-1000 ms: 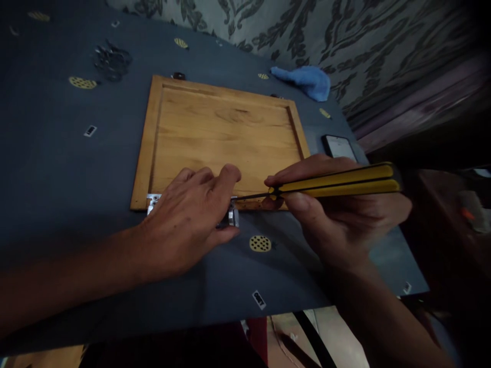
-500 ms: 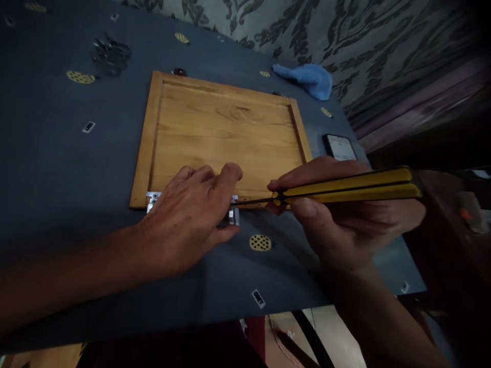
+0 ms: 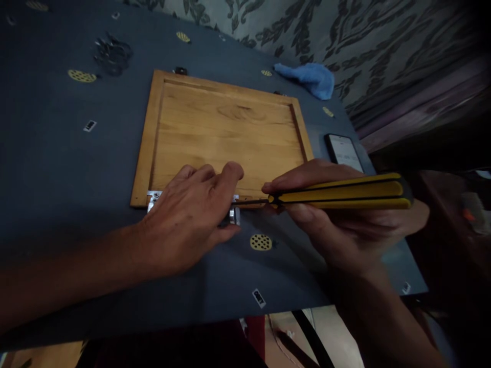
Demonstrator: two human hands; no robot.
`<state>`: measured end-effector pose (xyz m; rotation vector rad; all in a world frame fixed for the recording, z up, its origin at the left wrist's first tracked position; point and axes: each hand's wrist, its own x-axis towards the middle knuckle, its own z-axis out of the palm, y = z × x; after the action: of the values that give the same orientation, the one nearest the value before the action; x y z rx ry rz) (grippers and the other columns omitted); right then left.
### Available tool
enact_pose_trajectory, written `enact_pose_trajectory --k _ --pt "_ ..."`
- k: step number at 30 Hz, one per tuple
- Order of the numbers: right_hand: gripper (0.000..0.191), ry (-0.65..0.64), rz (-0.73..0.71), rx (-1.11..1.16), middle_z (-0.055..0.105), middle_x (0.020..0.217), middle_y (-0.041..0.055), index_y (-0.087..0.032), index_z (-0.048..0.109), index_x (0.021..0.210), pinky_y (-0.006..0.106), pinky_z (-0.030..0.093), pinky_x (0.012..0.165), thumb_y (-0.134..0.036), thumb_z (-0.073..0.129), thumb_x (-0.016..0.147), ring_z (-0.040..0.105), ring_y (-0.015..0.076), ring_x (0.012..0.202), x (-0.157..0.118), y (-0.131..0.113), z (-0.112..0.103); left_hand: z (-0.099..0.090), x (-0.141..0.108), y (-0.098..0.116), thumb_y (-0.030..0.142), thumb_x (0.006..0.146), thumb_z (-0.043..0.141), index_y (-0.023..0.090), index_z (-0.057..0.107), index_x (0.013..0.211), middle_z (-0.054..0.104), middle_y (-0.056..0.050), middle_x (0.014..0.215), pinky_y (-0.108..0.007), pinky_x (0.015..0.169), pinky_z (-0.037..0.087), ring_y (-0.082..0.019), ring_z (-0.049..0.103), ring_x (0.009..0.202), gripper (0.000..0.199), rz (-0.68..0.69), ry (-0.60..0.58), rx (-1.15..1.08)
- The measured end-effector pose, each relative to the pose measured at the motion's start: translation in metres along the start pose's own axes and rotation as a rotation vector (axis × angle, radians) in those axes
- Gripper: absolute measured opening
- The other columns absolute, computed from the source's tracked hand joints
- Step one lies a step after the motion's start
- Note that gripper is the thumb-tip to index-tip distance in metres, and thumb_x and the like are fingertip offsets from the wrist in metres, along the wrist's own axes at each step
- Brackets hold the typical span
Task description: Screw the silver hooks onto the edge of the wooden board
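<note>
A wooden panel [image 3: 226, 133] with a raised frame lies flat on the dark grey tabletop. At its near edge sits a shiny metal fitting [image 3: 235, 216], mostly covered by my left hand [image 3: 187, 217], which grips it and presses it against the frame. A screw shows in the fitting's left plate [image 3: 155, 195]. My right hand [image 3: 330, 220] is wrapped around a yellow and black screwdriver [image 3: 337, 195], held nearly level. Its thin shaft points left to the fitting's right end, beside my left thumb. The tip's exact contact is hidden.
Beyond the panel's right side lies a phone [image 3: 344, 152]. A blue cloth [image 3: 309, 79] rests near the patterned wall. Dark metal pieces [image 3: 112, 53] lie at the far left. Small dark fittings [image 3: 180, 71] show behind the panel's far edge.
The screwdriver's handle has turned about its length, and its rear end sits slightly lower. My right hand has shifted slightly left. My left hand keeps its place on the fitting.
</note>
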<state>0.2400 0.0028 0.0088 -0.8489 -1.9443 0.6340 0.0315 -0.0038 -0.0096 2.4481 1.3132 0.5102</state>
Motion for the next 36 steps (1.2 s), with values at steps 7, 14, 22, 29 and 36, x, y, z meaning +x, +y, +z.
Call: enact_pose_trajectory --k 7,14,22,29,36 --pt "0.019 0.008 -0.094 -0.019 0.077 0.097 -0.0011 -0.029 0.076 0.099 0.029 0.059 0.064 -0.015 0.072 0.087 0.072 0.0169 0.08 0.001 0.002 0.0 -0.001 -0.001 0.001 0.03 0.077 0.079 0.021 0.043 0.115 0.068 -0.003 0.099 -0.037 0.08 0.046 -0.025 0.065 0.096 0.053 0.012 -0.011 0.008" --pt "0.034 -0.112 -0.109 -0.007 0.078 0.103 -0.0014 -0.029 0.075 0.111 0.033 0.063 0.07 -0.011 0.072 0.082 0.073 0.0192 0.084 0.005 -0.002 -0.007 -0.003 0.0 0.002 0.029 0.079 0.077 0.021 0.043 0.116 0.069 -0.003 0.101 -0.038 0.081 0.046 -0.026 0.065 0.099 0.051 0.002 -0.032 -0.011" --pt "0.032 -0.028 -0.1 0.051 0.078 0.101 0.0004 -0.028 0.074 0.113 0.032 0.062 0.07 -0.011 0.072 0.085 0.073 0.0187 0.085 0.003 -0.003 -0.001 -0.004 0.002 0.003 0.029 0.077 0.078 0.022 0.047 0.114 0.07 -0.004 0.099 -0.039 0.08 0.046 -0.028 0.065 0.098 0.048 -0.029 -0.047 -0.028" --pt "0.018 -0.015 -0.108 -0.02 0.076 0.092 -0.0001 -0.029 0.075 0.099 0.033 0.058 0.06 -0.018 0.073 0.086 0.071 0.0194 0.077 0.005 0.006 0.001 -0.003 0.0 0.001 0.03 0.079 0.077 0.021 0.045 0.114 0.069 -0.004 0.101 -0.036 0.079 0.046 -0.025 0.064 0.093 0.048 0.012 -0.011 0.003" --pt "0.02 -0.03 -0.199 -0.076 0.078 0.093 0.0 -0.031 0.074 0.099 0.036 0.058 0.059 -0.017 0.072 0.084 0.069 0.0204 0.074 0.004 0.004 0.0 -0.003 0.001 0.001 0.031 0.079 0.075 0.022 0.043 0.116 0.068 -0.003 0.098 -0.037 0.08 0.045 -0.025 0.063 0.093 0.049 -0.009 -0.032 0.008"
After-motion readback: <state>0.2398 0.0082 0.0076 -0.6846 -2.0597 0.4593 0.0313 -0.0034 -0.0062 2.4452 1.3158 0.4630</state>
